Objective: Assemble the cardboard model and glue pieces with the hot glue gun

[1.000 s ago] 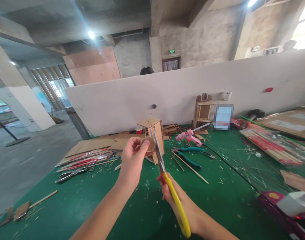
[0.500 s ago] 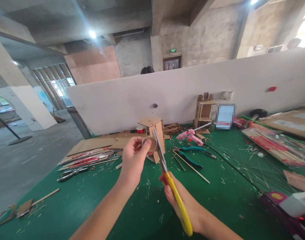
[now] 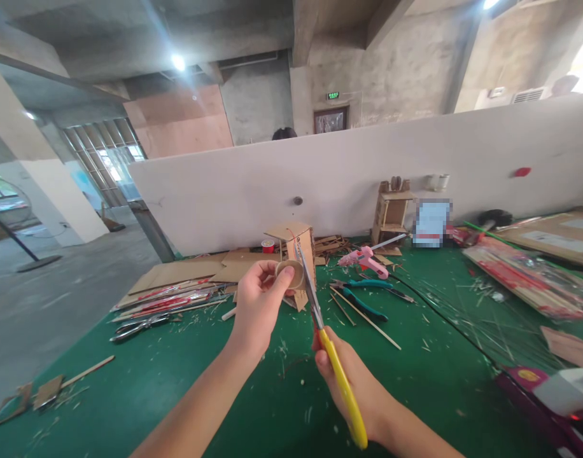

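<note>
Between thumb and fingers, my left hand [image 3: 259, 302] pinches a small round cardboard piece [image 3: 295, 275] with a raised rim. My right hand [image 3: 344, 375] grips yellow-handled scissors [image 3: 337, 369], their blades pointing up and away. The blades lie along the right edge of the round piece; whether they touch it I cannot tell. Directly behind both stands a cardboard box structure [image 3: 307, 245], partly hidden by the left hand and the scissors.
Right of the hands lie teal-handled pliers [image 3: 368, 299], thin wooden sticks [image 3: 368, 319] and a pink glue gun [image 3: 368, 259] with a black cord. Bagged sticks [image 3: 172, 299] and silver pliers [image 3: 141, 326] are on the left. A white partition [image 3: 234, 197] borders the green table [image 3: 186, 394].
Both hands, with the round piece and the scissors, have shifted very slightly right. Their grips look the same, and the table items stay in place.
</note>
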Demonstrator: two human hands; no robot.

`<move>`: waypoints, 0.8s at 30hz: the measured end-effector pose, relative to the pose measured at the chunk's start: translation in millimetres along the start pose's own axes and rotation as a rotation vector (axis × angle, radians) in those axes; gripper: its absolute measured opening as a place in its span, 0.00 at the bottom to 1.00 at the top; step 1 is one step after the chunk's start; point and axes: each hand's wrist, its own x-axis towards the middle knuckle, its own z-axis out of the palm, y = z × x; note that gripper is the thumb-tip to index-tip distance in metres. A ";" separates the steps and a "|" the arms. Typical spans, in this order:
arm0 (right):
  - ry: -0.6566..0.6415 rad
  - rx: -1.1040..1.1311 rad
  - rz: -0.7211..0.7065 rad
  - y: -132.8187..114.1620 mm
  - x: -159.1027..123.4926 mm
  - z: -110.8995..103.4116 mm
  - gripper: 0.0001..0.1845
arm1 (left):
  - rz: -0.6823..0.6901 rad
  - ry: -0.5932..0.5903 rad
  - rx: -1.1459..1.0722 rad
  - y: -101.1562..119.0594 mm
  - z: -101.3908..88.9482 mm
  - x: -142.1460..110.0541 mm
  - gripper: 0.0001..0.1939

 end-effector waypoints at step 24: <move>-0.016 0.018 -0.051 1.7 -3.1 -7.4 0.23 | 0.009 -0.052 0.120 7.8 -7.3 6.6 0.13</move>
